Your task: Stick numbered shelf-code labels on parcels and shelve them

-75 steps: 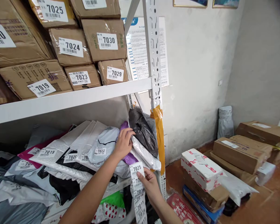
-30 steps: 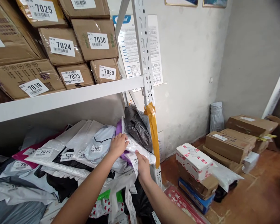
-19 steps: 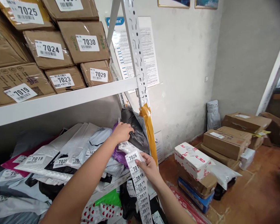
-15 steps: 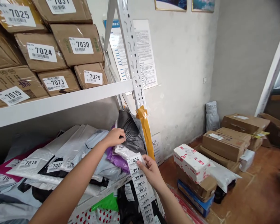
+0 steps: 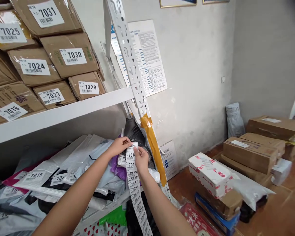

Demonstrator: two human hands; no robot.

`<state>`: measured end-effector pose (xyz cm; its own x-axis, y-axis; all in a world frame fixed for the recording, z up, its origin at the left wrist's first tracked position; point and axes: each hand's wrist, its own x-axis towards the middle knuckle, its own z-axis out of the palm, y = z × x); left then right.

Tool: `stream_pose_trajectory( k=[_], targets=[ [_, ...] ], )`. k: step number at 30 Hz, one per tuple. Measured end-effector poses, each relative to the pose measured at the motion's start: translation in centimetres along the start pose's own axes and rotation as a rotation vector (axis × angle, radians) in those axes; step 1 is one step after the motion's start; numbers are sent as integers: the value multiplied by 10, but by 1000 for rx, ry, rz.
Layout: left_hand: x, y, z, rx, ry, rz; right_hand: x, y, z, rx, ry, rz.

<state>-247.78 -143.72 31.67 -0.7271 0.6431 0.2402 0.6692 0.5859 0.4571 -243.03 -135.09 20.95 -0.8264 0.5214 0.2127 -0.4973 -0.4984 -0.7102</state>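
A long strip of white number labels (image 5: 134,178), with 7026 at its top end, hangs down from my right hand (image 5: 142,159). The thumb and fingers of that hand pinch the strip near its top. My left hand (image 5: 120,146) is closed on the edge of a black plastic parcel (image 5: 135,131), its fingertips beside the strip's upper corner; their exact hold is partly hidden. Below the left hand, a purple parcel (image 5: 118,170) and a white labelled one lie on the lower shelf. Grey and white mailing bags (image 5: 64,167) with number labels are piled to the left.
Numbered cardboard boxes (image 5: 65,54) fill the upper shelf (image 5: 64,113). A metal post (image 5: 130,62) wrapped with yellow tape (image 5: 154,150) stands right of my hands. On the floor are a white-and-red box (image 5: 210,173), brown cartons (image 5: 250,152) and a red package (image 5: 199,219).
My right hand has brought the label strip up and left, so its top end now meets my left fingertips in front of the black parcel. The view has shifted slightly.
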Motion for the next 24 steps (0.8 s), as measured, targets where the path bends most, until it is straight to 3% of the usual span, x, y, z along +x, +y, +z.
stream_pose_trajectory(
  k=[5, 10, 16, 21, 24],
  targets=[
    [1, -3, -6, -102, -58, 15, 1, -2, 3, -18, 14, 21],
    [-2, 2, -1, 93, 13, 21, 3, -4, 5, 3, 113, 61],
    [-7, 13, 12, 419, 152, 1, -4, -1, -6, 18, -107, 131],
    [-10, 14, 26, 580, 181, -64, -17, 1, -14, 26, -27, 243],
    [-13, 14, 33, 671, 206, -99, -29, -1, -23, 57, -169, 310]
  ],
)
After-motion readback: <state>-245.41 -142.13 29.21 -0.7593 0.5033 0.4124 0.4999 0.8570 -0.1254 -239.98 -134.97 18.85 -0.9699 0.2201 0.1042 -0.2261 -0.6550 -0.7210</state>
